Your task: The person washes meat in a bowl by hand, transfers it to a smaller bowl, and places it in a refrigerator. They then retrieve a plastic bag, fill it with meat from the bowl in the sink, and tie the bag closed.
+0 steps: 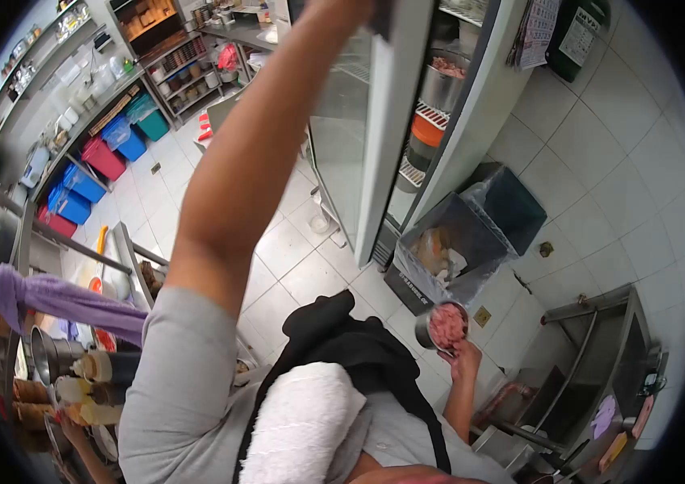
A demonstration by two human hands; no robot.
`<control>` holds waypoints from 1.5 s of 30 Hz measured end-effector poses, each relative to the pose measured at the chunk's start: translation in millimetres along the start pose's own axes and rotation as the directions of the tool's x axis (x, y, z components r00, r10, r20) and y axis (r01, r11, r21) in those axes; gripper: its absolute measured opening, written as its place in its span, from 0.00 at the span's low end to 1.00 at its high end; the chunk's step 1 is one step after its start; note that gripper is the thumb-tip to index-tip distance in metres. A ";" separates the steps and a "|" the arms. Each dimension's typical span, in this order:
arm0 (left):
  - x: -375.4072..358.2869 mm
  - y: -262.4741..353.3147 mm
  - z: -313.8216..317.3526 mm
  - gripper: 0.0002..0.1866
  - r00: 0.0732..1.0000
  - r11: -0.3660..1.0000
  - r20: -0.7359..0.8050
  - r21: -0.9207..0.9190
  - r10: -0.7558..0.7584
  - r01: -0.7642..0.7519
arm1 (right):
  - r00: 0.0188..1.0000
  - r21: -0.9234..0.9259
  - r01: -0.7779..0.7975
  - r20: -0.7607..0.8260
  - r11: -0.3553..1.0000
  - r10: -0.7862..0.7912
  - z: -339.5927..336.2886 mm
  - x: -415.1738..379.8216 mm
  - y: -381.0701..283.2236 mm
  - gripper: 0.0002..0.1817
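Note:
My right hand (463, 360), closed, holds a metal pot (422, 331) filled with chunks of raw pink meat (447, 324). The pot is tilted in my view, near a lined grey bin (411, 282). My left arm (238, 173) stretches up to the edge of a fridge's glass door (341, 137), which stands ajar. The left hand is cut off at the top edge, beside a blurred dark part, so its fingers are hidden. Inside the fridge, a steel pot (443, 87) with meat and an orange-and-black container (426, 139) rest on wire racks.
A steel sink (637, 319) stands at the right. On the left are a counter with sauce bottles (96, 367), a purple cloth (76, 302) over a rail and another person's forearm (88, 452). Coloured bins (104, 157) line the far counter. White floor tiles (282, 242) lie between.

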State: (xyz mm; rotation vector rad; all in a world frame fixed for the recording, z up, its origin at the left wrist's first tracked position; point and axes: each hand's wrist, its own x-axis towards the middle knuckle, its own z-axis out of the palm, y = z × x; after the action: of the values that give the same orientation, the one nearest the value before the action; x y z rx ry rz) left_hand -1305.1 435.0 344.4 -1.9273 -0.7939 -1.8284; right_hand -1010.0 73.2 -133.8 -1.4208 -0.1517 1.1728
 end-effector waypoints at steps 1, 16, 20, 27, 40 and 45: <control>-3.3 -15.1 -12.5 0.13 0.976 0.983 -0.141 0.109 0.165 -0.150 | 0.998 -0.021 -0.014 0.055 1.000 0.015 25.8 18.2 3.3 0.07; -12.4 -72.3 -171.2 0.09 0.848 0.827 -0.242 -0.455 -0.471 0.330 | 1.000 -0.120 0.022 0.014 0.992 -0.020 527.2 356.2 -62.2 0.24; -22.1 -114.1 -199.5 0.07 0.966 0.994 -0.256 -0.113 -0.036 0.007 | 0.999 -0.015 0.034 0.013 0.999 -0.034 553.4 374.3 -64.8 0.29; -34.6 -114.9 -191.7 0.11 0.932 0.697 0.232 -0.620 -0.277 0.361 | 0.975 0.143 0.029 0.213 0.989 -0.060 458.9 341.5 18.0 0.32; -192.4 -341.0 -222.1 0.10 0.528 0.652 0.844 -0.347 -0.097 0.674 | 0.848 -0.900 -0.194 0.046 0.390 0.528 426.0 194.8 249.3 0.14; -253.9 -530.7 -231.1 0.11 0.252 0.824 0.936 0.065 -0.246 0.563 | 0.736 -0.954 0.296 0.190 -0.057 0.649 577.2 204.6 291.5 0.13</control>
State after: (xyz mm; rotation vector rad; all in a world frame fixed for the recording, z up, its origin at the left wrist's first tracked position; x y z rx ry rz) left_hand -1816.6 666.3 54.0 -3.2585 -1.5648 -0.8261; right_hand -1470.7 525.4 -341.9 -2.2607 -1.8025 1.9452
